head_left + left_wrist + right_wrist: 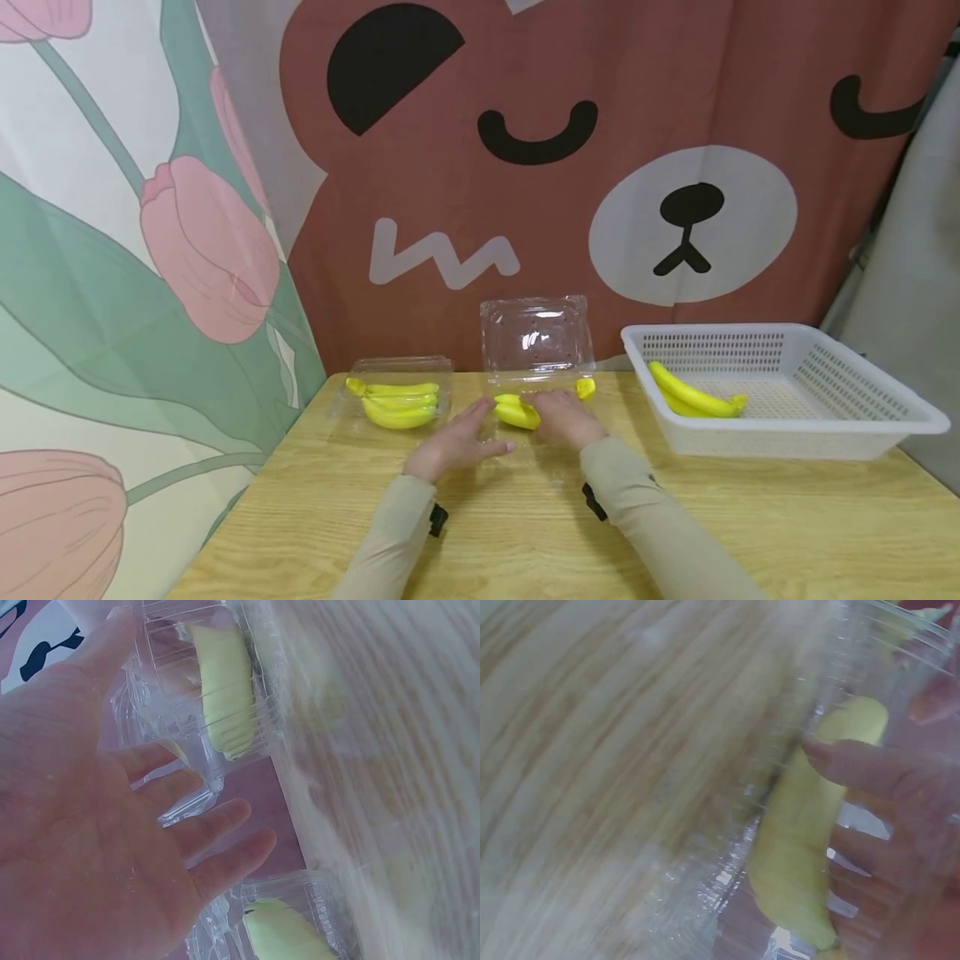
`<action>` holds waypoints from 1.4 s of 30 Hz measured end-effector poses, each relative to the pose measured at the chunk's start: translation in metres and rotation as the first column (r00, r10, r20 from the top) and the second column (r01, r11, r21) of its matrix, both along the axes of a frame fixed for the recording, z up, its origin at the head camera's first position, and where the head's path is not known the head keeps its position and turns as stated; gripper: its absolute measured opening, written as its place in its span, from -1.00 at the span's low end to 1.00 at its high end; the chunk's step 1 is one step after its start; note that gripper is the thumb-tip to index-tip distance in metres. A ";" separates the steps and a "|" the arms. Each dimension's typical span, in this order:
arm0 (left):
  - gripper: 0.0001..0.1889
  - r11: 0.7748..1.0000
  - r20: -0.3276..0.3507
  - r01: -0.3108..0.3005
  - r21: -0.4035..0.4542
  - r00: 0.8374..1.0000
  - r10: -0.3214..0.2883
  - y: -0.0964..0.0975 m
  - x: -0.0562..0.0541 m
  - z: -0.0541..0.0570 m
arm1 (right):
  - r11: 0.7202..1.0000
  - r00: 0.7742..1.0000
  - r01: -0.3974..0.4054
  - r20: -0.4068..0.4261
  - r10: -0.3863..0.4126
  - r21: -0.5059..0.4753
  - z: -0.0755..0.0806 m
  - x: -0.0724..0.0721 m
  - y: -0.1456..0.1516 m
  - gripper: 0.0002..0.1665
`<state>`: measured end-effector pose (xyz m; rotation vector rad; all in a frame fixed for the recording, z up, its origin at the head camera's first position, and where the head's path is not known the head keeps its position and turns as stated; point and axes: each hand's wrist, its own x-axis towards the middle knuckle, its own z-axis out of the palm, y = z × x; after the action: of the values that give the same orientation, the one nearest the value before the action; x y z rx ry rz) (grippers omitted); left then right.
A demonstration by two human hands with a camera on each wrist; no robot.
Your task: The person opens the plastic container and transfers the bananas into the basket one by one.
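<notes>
A clear plastic clamshell box [536,337] stands with its lid raised at the middle of the table. Yellow bananas [516,417] lie in its base, partly covered by my right hand [562,419]. This hand grips them from above; in the right wrist view its thumb [855,765] lies across a banana [791,847]. My left hand [450,446] is at the box's left side, fingers spread and relaxed, holding nothing. To the left, a second clear box [442,364] contains a bunch of bananas [401,412].
A white perforated basket [787,440] stands at the right of the wooden table [517,533], with bananas [693,398] along its left side. Behind the table hangs a brown bear-print curtain [435,333]. A tulip-print cloth [210,250] hangs at the left.
</notes>
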<state>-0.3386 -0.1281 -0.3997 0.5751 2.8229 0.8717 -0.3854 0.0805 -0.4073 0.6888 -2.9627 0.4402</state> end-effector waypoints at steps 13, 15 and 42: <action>-0.07 1.000 -0.025 0.007 -0.027 1.000 -0.008 0.000 0.000 -0.001 | 0.998 1.000 -0.010 0.008 0.009 0.055 0.000 0.002 -0.002 -0.19; -0.07 1.000 -0.024 0.007 -0.029 1.000 -0.008 0.000 0.000 -0.001 | 0.999 1.000 -0.015 0.012 0.014 0.047 0.001 0.003 -0.002 -0.19; -0.03 1.000 -0.025 0.004 -0.005 1.000 -0.005 -0.001 -0.001 0.000 | 0.977 0.964 0.003 -0.260 -0.060 -0.213 0.008 0.023 -0.001 -0.12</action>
<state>-0.3400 -0.1293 -0.3998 0.5956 2.8442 0.8619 -0.3627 0.0800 -0.3991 0.6212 -2.6245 0.5977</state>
